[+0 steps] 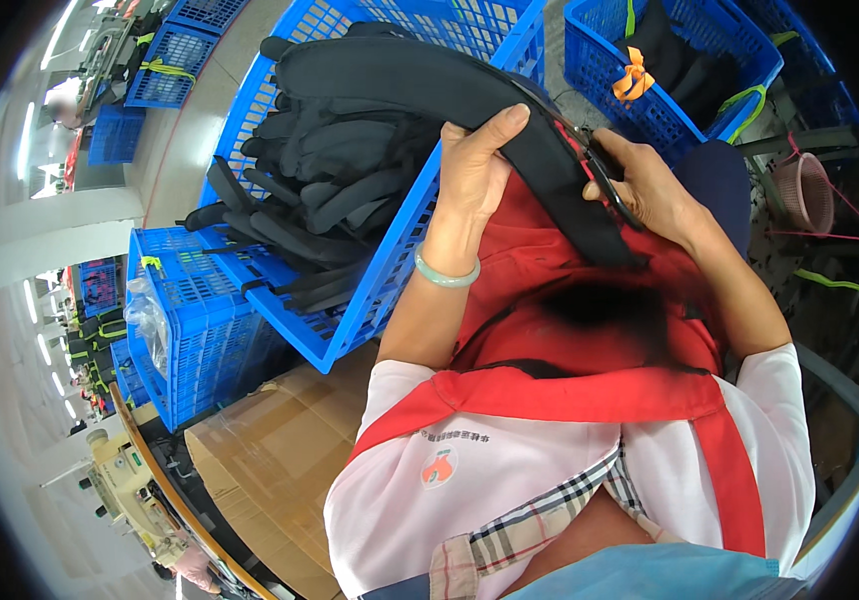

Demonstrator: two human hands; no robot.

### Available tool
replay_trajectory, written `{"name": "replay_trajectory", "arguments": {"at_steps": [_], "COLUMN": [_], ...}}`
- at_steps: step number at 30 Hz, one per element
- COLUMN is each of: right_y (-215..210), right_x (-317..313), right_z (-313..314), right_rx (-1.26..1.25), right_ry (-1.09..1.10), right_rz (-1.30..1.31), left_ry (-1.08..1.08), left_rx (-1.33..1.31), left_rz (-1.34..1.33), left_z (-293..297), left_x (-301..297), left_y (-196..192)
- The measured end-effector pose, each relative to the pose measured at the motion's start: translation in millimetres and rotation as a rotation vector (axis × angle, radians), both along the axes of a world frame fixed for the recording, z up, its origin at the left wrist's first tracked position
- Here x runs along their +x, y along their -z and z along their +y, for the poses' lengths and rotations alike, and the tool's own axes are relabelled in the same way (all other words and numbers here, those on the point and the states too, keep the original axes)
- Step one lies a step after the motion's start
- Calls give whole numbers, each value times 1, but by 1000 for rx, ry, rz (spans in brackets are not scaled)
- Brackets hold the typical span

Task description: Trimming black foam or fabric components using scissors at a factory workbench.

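My left hand (478,165) grips a long black padded strap (420,85) that arcs from the blue basket over my lap. A pale green bangle sits on that wrist. My right hand (640,180) holds small dark scissors (605,180) with red handles against the strap's lower end. A red apron (550,290) covers my lap under both hands. The strap's end lies across the apron.
A large tilted blue plastic basket (380,290) holds several black padded straps (340,170). Another blue basket (670,110) at the upper right holds dark pieces with orange and green ties. A cardboard box (270,450) and more blue crates (190,330) stand at the left. A pink basket (805,190) sits at the right.
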State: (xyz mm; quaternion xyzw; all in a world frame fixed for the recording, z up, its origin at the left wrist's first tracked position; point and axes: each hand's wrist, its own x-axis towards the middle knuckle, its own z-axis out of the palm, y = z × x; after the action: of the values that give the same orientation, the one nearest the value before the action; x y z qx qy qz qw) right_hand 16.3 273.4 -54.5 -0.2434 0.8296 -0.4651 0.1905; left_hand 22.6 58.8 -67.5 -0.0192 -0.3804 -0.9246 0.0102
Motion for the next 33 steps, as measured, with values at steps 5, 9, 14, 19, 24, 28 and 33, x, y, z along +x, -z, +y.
{"name": "replay_trajectory", "arguments": {"at_steps": [5,9,14,19,24,28,33], "right_y": [-1,-13,-23,-32,-29,-36,-50], "right_x": [-5,-6,-9,-10,-14,-17,-19], "right_z": [1,4,4,7,12,11,14], "right_rx": [-87,-29,-8,-41,-86,-41,-12], "right_ry": [30,49,29,19,42,37,29], "right_rz": [3,-53,106,112,68,182,211], "left_ry": [29,53,-15,26,49,64,85], "left_rx": [-67,220,41,-30,5,-69,-64], "left_rz": [13,-3,83,97,99,73,95], "left_z": [5,-11,0,4,11,20,18], "left_x": [-1,-11,-15,-13,-15,-13,-13], "left_y": [-4,-23,-32,-32,-33,-34,-38]}}
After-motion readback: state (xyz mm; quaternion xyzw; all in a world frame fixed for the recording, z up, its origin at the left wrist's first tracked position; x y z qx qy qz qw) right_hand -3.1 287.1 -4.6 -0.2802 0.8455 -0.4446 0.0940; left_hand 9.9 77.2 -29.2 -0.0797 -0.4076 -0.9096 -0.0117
